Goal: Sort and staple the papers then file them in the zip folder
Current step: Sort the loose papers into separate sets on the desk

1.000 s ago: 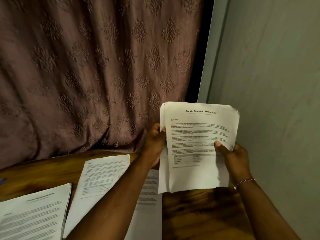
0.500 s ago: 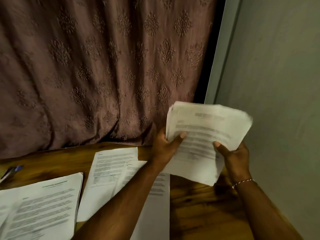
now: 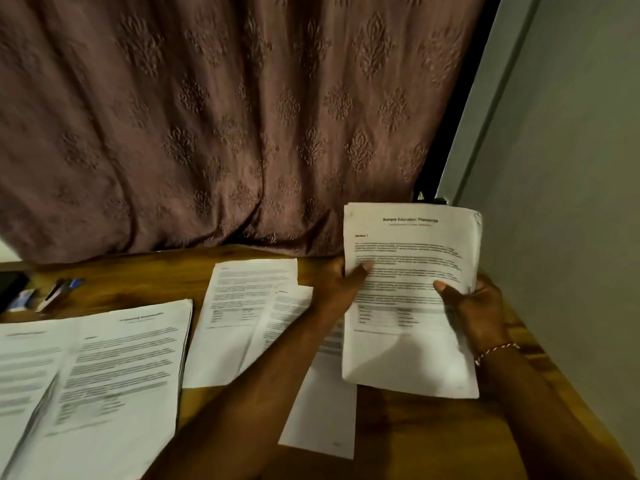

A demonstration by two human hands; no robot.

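I hold a stack of printed papers (image 3: 412, 355) upright above the right part of the wooden table (image 3: 433, 434); its top sheet is headed "Sample Education Transcript". My left hand (image 3: 341, 282) grips the stack's left edge with the thumb on the front. My right hand (image 3: 474, 310) grips the right edge, thumb on the text. Two loose printed sheets (image 3: 239, 323) lie overlapping on the table beside my left forearm. A thicker pile of papers (image 3: 114, 382) lies at the front left. No zip folder is in view.
A small stapler and a pen (image 3: 57, 294) lie at the table's back left, next to a dark object (image 3: 10, 287) at the left edge. A patterned brown curtain (image 3: 225, 116) hangs behind the table. A grey wall (image 3: 571, 202) stands close on the right.
The stack was tilted and blurred half a second ago; now it is upright and squared in both hands. The view has swung left, showing more of the table's left side.
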